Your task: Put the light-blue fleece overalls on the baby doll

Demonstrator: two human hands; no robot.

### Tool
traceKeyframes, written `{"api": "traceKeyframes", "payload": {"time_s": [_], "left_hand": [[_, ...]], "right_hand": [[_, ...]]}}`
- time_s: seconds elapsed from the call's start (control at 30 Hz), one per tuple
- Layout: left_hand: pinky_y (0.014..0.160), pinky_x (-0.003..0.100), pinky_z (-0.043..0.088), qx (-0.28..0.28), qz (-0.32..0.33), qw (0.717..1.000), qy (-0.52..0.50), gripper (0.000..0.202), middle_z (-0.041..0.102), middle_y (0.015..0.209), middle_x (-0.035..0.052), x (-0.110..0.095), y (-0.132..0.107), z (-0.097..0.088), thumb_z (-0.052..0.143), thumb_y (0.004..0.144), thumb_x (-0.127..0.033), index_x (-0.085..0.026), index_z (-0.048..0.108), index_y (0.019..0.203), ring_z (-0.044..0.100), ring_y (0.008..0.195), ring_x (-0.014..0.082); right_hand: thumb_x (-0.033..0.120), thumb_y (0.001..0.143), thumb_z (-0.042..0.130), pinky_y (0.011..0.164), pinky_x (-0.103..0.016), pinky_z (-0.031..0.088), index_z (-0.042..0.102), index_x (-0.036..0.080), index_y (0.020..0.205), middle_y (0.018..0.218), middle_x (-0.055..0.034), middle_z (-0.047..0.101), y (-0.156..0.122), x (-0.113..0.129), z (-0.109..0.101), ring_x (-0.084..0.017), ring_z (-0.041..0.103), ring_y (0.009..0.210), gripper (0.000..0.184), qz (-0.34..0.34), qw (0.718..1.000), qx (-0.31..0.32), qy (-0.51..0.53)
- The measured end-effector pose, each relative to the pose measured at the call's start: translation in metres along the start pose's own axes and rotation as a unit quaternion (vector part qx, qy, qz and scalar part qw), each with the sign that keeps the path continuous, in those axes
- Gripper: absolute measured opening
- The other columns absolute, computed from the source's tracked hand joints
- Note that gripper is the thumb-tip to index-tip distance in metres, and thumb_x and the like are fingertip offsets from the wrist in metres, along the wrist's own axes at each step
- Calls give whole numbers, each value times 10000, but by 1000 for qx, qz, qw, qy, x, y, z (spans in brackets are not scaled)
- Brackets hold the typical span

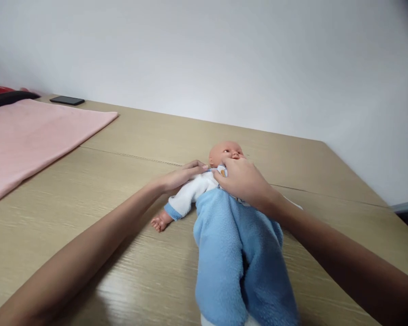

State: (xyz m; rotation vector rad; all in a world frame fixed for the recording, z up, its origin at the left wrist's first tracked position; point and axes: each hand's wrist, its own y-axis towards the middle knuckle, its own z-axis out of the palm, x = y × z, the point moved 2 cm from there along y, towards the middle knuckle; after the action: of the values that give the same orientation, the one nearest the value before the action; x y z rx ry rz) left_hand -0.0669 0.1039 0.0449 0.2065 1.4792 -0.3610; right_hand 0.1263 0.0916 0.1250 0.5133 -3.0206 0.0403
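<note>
A baby doll (226,149) lies on its back on the wooden table, its head away from me. It wears light blue fleece trousers (221,240) and a white top (193,190) with blue cuffs. My left hand (183,175) is at the doll's shoulder, its fingers pressed together on the blue-edged collar. Over the chest and just under the chin lies my right hand (245,179), fingers curled at the neckline, thumb toward the collar. It hides much of the upper body and the doll's other arm. One doll hand (161,221) sticks out of its sleeve on the left.
A pink cloth (44,136) is spread over the left part of the table (139,136). Behind it lies a dark phone (67,100), with black and red items (7,96) at the far left. A white wall borders the table's back edge; a seam crosses the tabletop.
</note>
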Motion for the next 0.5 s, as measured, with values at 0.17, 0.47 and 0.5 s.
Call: {"api": "traceKeyframes", "payload": {"time_s": [0.17,0.47,0.5], "left_hand": [[743,282,522,56,-70,977,194,578,829,1098,59,-23,-18,-23,967,773,-569,-248,786,1217,726,972,265],[783,294,484,64,-27,934,351,458,855,1047,33,-23,-16,-32,818,882,-631,-307,838,1206,735,958,293],[806,304,485,57,-28,932,356,473,858,1066,37,-22,-15,-31,802,894,-647,-309,832,1224,738,981,302]], "right_hand": [[416,1107,549,871,-445,565,768,111,1256,1280,-272,815,-2,-2,-1,-439,761,1206,404,-4,1000,1,-7],[537,1107,533,818,-386,526,850,208,1167,1189,-150,876,-13,-30,-5,-350,795,1082,461,-9,998,23,57],[618,1100,523,818,-385,536,857,215,1148,1167,-138,881,-14,-38,-5,-345,796,1071,526,-13,994,48,94]]}}
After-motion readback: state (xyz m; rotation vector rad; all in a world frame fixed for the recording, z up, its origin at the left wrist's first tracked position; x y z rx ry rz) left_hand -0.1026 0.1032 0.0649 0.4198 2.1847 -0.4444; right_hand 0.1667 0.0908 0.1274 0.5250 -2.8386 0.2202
